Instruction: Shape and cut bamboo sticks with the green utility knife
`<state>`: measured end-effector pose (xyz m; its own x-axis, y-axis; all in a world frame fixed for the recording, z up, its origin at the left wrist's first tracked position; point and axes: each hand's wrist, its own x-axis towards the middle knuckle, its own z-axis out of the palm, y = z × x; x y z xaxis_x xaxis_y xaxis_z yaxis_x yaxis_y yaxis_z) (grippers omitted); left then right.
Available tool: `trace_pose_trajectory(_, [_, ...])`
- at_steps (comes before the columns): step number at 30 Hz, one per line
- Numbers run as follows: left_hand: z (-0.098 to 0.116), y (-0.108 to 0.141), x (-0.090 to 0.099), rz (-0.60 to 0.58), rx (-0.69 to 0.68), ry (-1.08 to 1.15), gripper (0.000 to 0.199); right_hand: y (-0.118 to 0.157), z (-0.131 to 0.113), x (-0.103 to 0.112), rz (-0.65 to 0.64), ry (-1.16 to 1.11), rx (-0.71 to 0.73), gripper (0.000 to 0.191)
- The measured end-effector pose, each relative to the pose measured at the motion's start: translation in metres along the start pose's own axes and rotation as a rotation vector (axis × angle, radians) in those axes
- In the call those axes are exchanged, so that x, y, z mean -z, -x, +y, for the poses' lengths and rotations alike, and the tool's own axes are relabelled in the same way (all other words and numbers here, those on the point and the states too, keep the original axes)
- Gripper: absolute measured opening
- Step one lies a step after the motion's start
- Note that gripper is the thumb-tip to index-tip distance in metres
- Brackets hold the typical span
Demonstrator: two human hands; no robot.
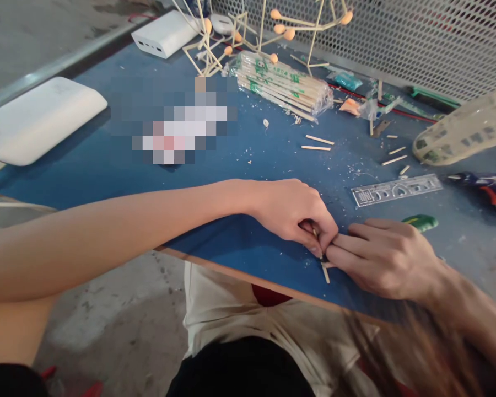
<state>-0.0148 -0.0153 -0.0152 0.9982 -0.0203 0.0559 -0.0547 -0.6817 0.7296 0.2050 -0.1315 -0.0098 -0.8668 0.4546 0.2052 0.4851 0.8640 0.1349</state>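
Near the table's front edge, my left hand (pixel 295 212) pinches a thin wooden stick (pixel 326 273) between thumb and forefinger. Part of the stick shows inside the curl of that hand, and its lower end points down toward the edge. My right hand (pixel 391 256) meets it from the right, fingers bent and their tips pressed together at the stick. A small dark bit shows between the two hands, but what the right fingers grip is hidden. Just beyond the right hand lies a green handle-like object (pixel 420 222), partly covered. A clear plastic ruler stencil (pixel 397 190) rests farther back.
Cut stick pieces (pixel 316 147) lie on the blue table (pixel 248 231). Behind are a bag of sticks (pixel 281 82) and a stick frame with orange balls (pixel 289 34). A glue gun (pixel 488 184) and plastic bottle (pixel 465 129) stand right; a white power bank (pixel 45 121) lies left.
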Motion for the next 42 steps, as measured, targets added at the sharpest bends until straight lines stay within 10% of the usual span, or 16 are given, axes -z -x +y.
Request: trace_pose_trajectory(42, [-0.0006, 0.0002, 0.0011, -0.016, -0.006, 0.030, 0.008, 0.0007, -0.0002, 0.0033, -0.007, -0.035, -0.031, 0.012])
